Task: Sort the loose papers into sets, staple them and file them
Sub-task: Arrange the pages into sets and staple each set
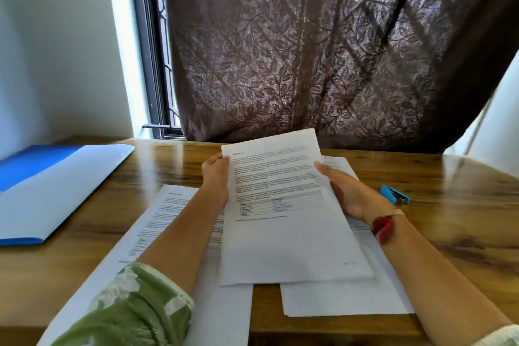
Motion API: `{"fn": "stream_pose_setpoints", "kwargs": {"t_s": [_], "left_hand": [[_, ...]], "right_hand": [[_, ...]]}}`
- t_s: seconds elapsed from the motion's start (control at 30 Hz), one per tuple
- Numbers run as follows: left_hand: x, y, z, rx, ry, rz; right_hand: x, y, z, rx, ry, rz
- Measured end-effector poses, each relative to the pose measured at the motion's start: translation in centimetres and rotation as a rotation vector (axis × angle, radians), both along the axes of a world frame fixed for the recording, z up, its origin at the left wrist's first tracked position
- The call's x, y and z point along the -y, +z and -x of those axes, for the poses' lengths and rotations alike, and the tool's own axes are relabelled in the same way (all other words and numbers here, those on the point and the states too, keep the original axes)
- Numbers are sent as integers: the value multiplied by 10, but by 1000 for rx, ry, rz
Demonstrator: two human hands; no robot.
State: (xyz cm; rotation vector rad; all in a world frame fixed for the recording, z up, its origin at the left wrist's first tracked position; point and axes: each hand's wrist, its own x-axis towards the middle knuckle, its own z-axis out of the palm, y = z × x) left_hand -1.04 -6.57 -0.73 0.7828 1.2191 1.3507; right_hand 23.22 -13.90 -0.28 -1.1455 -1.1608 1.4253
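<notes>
Papers (283, 236) held just above table (449, 219), left hand (216, 177) pinching upper left edge, right hand (351, 194) curled round right edge; advise tapping edges flush before reaching for stapler (394, 195).

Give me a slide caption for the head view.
Sorting: left hand and right hand hold printed sheets over loose papers; stapler right, folder left.
</notes>
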Motion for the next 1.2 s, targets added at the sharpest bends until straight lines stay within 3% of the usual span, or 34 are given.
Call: {"fn": "stream_pose_setpoints", "kwargs": {"t_s": [0.13, 0.47, 0.77, 0.83, 0.97, 1.03, 1.2], "left_hand": [[2, 0, 6, 1, 28, -14], [2, 4, 7, -27, 146, -108], [-8, 10, 23, -29, 193, -139], [-10, 12, 29, -198, 129, -169], [-9, 2, 55, -990, -210, -288], [-4, -11, 75, -1295, -339, -270], [37, -30, 113, -1567, -527, -237]], "right_hand": [[0, -7, 3, 86, 94, 18], [-16, -16, 17, 286, -146, -9], [-8, -13, 36, 359, -164, -91], [-6, -13, 37, 391, -155, -120], [2, -10, 45, 555, -204, -240], [5, -10, 48, 620, -214, -308], [9, -13, 50, 660, -214, -348]]}}
